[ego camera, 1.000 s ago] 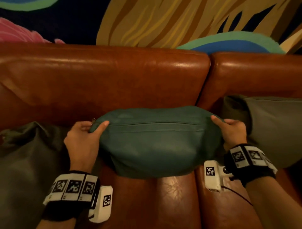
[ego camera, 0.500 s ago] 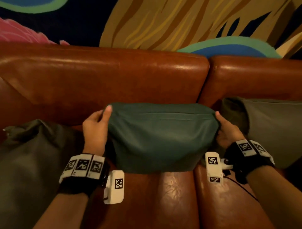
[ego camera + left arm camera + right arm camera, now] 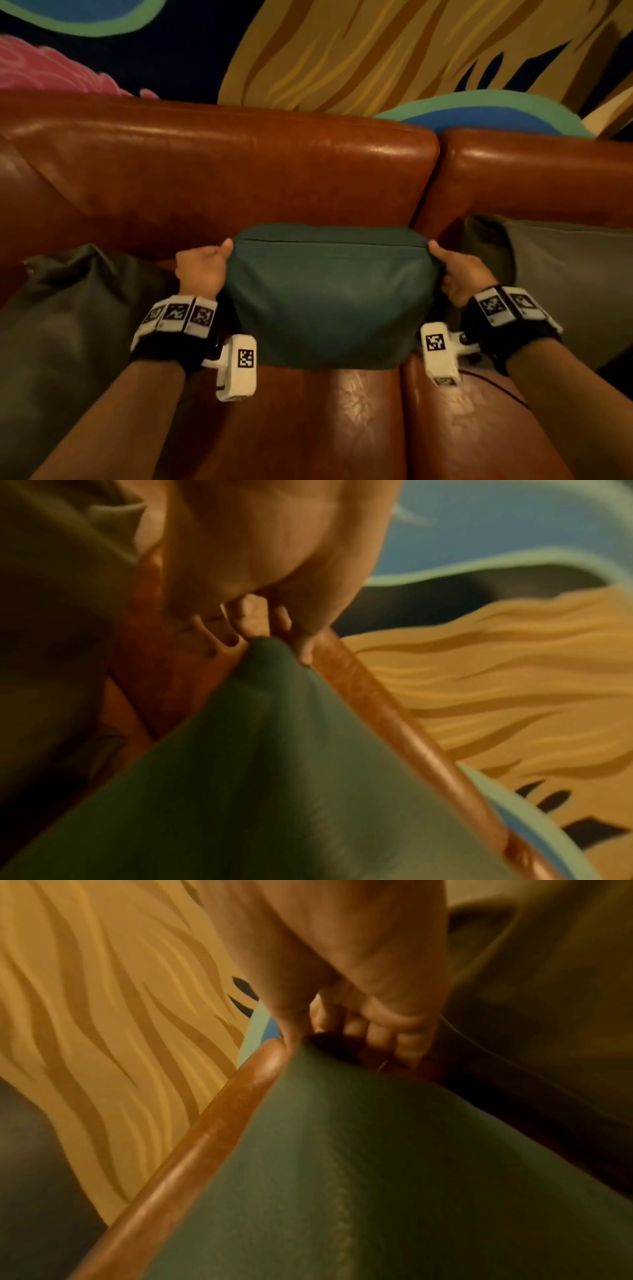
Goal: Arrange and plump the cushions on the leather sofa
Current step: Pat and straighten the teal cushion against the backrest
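A teal cushion [image 3: 329, 294] stands on its edge on the brown leather sofa [image 3: 219, 178], leaning toward the backrest near the gap between two back sections. My left hand [image 3: 205, 265] grips its upper left corner, thumb on top. My right hand [image 3: 457, 270] grips the upper right corner. In the left wrist view the left hand [image 3: 274, 631] pinches the cushion's corner [image 3: 270, 653] with curled fingers. The right wrist view shows the right hand [image 3: 346, 1031] curled over the other corner of the cushion [image 3: 377, 1150].
A dark olive cushion [image 3: 61, 342] lies on the seat to the left. A grey-green cushion [image 3: 565, 274] leans at the right. Bare leather seat [image 3: 325, 428] shows in front. A painted mural wall [image 3: 376, 51] rises behind the backrest.
Both hands have pressed the teal cushion inward, so it went from wide and flat to narrower and taller. It has also shifted back toward the backrest.
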A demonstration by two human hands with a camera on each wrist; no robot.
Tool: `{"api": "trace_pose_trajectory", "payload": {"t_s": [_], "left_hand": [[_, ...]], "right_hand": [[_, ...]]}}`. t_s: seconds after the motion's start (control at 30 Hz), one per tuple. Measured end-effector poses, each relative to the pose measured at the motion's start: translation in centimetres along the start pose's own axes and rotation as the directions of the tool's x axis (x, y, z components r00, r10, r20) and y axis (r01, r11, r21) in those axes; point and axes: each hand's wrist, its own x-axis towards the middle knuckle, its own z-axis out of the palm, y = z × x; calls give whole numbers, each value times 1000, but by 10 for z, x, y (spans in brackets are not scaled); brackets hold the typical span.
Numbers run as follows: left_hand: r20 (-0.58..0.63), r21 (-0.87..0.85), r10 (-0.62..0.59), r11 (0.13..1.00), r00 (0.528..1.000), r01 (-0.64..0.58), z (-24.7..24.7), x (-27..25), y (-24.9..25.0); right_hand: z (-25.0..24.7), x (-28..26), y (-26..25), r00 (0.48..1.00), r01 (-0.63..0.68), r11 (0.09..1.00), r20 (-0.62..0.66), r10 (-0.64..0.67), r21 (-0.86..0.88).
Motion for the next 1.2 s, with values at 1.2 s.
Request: {"api": "trace_pose_trajectory", "payload": {"t_s": [1.2], "left_hand": [[-33,-230,-185,958,982,173,45,-5,-5]], "right_hand": [[14,32,5,998,-55,992,31,52,110]]}}
